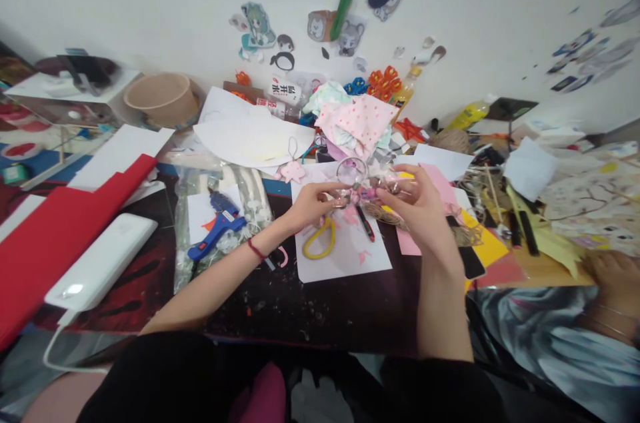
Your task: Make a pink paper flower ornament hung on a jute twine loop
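Between my two hands is a small beaded piece (364,194) with pink and purple parts; its details are blurred. My left hand (317,203) pinches its left end, fingers closed. The fingers of my right hand (417,200) close on its right side. A clear ring (351,172) stands just above it. Below lies a white paper sheet (345,263) with pink scraps, a black pen (365,223) and yellow-handled scissors (319,240). A pink star charm (292,171) rests left of the ring.
A blue glue gun (217,234) lies on a plastic bag left of my left hand. Further left are a white power bank (101,262) and red sheets (65,236). Fabric pieces (357,120) are piled behind. Another person's hand (613,283) is at the right edge.
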`<state>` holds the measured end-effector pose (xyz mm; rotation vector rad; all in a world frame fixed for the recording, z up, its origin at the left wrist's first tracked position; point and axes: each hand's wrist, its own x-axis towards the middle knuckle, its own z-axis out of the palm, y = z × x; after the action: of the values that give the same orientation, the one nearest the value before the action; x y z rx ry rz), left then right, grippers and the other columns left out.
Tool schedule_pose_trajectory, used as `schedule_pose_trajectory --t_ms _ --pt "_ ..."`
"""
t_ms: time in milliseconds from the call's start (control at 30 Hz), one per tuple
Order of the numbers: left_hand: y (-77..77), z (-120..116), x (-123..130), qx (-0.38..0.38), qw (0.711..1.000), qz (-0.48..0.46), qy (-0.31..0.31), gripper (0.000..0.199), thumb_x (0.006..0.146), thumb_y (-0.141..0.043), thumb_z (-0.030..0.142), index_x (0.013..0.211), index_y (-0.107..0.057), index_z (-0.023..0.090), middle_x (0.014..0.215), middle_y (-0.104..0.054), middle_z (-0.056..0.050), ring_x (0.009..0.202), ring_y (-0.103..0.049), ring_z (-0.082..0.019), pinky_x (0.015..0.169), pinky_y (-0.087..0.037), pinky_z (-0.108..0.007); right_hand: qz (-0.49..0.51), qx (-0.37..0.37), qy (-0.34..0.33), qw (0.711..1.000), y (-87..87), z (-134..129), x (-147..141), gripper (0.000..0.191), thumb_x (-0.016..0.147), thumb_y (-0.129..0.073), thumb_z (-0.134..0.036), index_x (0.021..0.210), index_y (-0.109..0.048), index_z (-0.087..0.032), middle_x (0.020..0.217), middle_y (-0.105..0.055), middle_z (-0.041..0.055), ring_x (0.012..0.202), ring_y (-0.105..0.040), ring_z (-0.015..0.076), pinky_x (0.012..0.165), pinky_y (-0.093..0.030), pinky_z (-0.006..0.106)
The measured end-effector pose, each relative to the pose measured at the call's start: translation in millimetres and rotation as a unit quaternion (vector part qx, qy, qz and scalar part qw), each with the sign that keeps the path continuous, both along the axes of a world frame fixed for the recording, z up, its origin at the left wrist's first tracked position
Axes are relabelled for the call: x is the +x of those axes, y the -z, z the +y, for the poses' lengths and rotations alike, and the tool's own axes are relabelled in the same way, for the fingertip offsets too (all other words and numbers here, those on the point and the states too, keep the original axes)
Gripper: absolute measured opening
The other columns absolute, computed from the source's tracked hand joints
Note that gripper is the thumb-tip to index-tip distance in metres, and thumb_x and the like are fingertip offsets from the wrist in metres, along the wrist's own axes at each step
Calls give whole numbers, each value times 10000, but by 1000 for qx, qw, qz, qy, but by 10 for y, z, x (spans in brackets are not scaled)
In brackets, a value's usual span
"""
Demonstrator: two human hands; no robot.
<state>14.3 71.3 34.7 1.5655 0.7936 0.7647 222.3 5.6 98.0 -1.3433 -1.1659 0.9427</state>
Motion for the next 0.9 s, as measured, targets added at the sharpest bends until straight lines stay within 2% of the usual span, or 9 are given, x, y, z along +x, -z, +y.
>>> schedule_pose_trajectory --t_ms 100,167,400,467,567,667,733,833,900 --pt "-139 -109 -1 -25 995 -83 -54 443 872 -714 429 1252 -707 200 918 -732 -57 494 -477 -44 457 -390 -203 8 57 -13 998 -241 44 -99 477 732 -848 -290 1137 -595 -293 768 -700 -36 707 -719 155 682 -626 302" --pt "-170 -189 6 -43 988 -125 -78 436 853 -738 423 1230 -714 204 939 -713 -50 511 -452 -36 454 -378 -199 13 70 -13 997 -314 77 -161 405 731 -848 -276 1074 -633 -275 698 -666 -52 640 -700 143 635 -620 286" --pt "-35 -391 112 -121 962 -223 -103 388 803 -789 446 1093 -761 189 663 -577 10 519 -414 -56 460 -346 -204 -43 126 4 991 -350 88 -293 301 744 -837 -247 1000 -679 -266 678 -651 -46 585 -649 127 547 -546 261" --pt "-14 -429 157 -141 956 -240 -94 420 793 -796 457 1111 -765 184 630 -545 19 522 -412 -61 462 -334 -206 -66 142 12 988 -365 76 -303 300 753 -831 -243 1018 -692 -274 769 -679 -19 695 -683 150 614 -567 286" --pt "-17 -469 214 -152 948 -266 -84 486 798 -798 442 1219 -739 208 628 -516 31 530 -390 -60 467 -308 -206 -95 165 30 981 -379 49 -314 368 794 -801 -263 1145 -694 -299 881 -707 17 852 -713 196 739 -603 354" --pt "-38 -488 250 -144 941 -292 -96 510 805 -798 414 1277 -709 243 698 -549 25 543 -369 -53 473 -289 -209 -93 168 21 981 -352 4 -340 528 845 -754 -300 1351 -604 -331 1034 -735 51 1027 -724 244 901 -607 457" --pt "-56 -496 258 -132 937 -304 -108 489 812 -795 405 1269 -713 252 727 -560 22 548 -361 -49 476 -283 -208 -77 154 13 985 -311 -23 -361 593 843 -759 -327 1402 -563 -339 1165 -727 65 1128 -709 261 991 -583 495" --pt "-81 -510 247 -107 935 -312 -126 443 819 -795 381 1238 -731 253 745 -575 15 561 -364 -49 480 -288 -204 -36 107 -13 993 -250 -31 -391 431 826 -778 -358 1241 -681 -294 1175 -748 57 1123 -722 255 1021 -580 478" --pt "-85 -517 234 -90 934 -318 -138 450 814 -802 371 1241 -730 250 781 -606 1 572 -377 -53 488 -310 -205 -15 118 -4 993 -238 -12 -413 286 834 -773 -362 1101 -741 -265 1125 -769 49 1093 -735 249 1023 -584 469"
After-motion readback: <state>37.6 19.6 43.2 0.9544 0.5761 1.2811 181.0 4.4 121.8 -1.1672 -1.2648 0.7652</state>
